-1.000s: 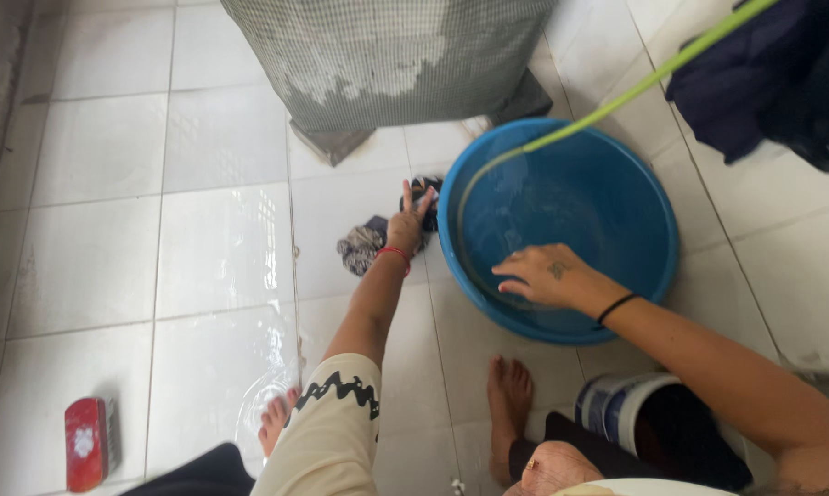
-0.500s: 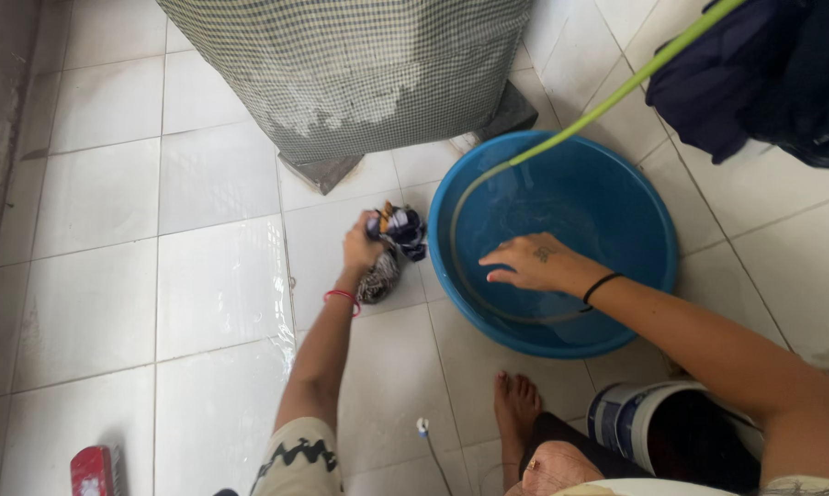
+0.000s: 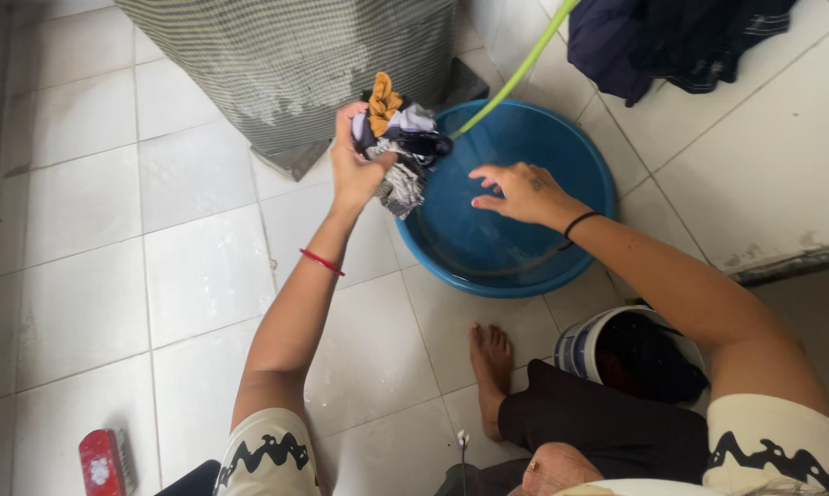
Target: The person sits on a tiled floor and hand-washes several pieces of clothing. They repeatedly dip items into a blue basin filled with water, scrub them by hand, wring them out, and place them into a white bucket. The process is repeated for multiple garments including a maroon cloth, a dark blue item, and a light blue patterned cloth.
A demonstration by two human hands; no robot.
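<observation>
Where white floor tiles [image 3: 203,276] lie wet, blue basin [image 3: 580,165] sits.

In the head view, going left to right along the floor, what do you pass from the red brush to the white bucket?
Red brush → left hand gripping a bundle of wet cloth → blue basin, with the right hand open above it → white bucket holding dark laundry.

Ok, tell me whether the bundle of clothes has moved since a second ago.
Yes. The bundle of clothes, gripped by the left hand, has come up off the tiled floor to the rim of the blue basin.
</observation>
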